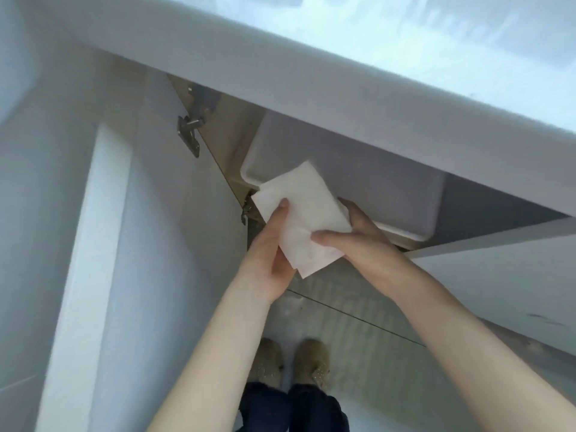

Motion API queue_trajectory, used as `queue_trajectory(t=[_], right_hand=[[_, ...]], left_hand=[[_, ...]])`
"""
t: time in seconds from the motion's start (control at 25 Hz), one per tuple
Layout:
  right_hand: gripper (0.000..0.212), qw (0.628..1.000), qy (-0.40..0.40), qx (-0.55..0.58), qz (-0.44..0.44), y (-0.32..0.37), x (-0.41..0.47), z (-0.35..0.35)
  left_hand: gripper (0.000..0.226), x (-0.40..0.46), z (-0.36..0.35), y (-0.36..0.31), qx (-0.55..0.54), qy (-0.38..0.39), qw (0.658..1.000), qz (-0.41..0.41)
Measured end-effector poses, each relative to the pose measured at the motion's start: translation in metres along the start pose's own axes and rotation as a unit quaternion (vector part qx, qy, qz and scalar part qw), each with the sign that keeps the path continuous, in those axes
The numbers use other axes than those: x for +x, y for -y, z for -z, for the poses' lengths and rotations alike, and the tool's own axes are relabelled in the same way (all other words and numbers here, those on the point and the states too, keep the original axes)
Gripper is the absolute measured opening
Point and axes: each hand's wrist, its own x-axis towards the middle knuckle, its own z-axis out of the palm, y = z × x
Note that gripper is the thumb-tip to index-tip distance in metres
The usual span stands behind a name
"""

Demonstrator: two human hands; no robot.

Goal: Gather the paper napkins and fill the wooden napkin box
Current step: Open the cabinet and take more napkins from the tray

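Both my hands hold one stack of white paper napkins (304, 210) in front of an open cabinet under a white counter. My left hand (269, 254) grips the stack's left edge from below, thumb on top. My right hand (361, 241) clasps the right edge, thumb across the top sheet. The stack tilts, its far end over the corner of a white plastic bin (358, 182) inside the cabinet. No wooden napkin box is in view.
The white counter (343, 98) overhangs the cabinet. An open cabinet door (103, 244) with metal hinges (188, 132) stands to the left. Another white door (505, 275) is on the right. Below are a grey tiled floor and my slippered feet (293, 363).
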Motion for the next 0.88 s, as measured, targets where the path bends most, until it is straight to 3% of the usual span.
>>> queue_trajectory(t=[0.12,0.36,0.52,0.68,0.88], right_hand=[[0.055,0.999,0.000,-0.042,0.010,0.003,-0.048,-0.010],[0.039,0.994,0.013,-0.095,0.047,0.037,-0.118,-0.026],[0.069,0.993,0.009,-0.116,0.008,0.071,-0.160,-0.024],[0.054,0.999,-0.038,-0.019,-0.008,0.090,-0.197,-0.037],[0.057,0.974,-0.072,0.211,0.038,0.110,-0.229,-0.065]], left_hand=[[0.025,-0.040,-0.005,0.004,-0.017,-0.028,0.999,0.022],[0.029,-0.112,-0.024,-0.013,0.008,-0.057,0.998,0.011],[0.028,-0.160,-0.041,-0.037,0.018,-0.050,0.998,-0.017],[0.042,-0.195,-0.068,-0.054,0.011,-0.034,0.998,-0.057],[0.060,-0.232,-0.102,-0.070,-0.041,-0.020,0.996,-0.082]])
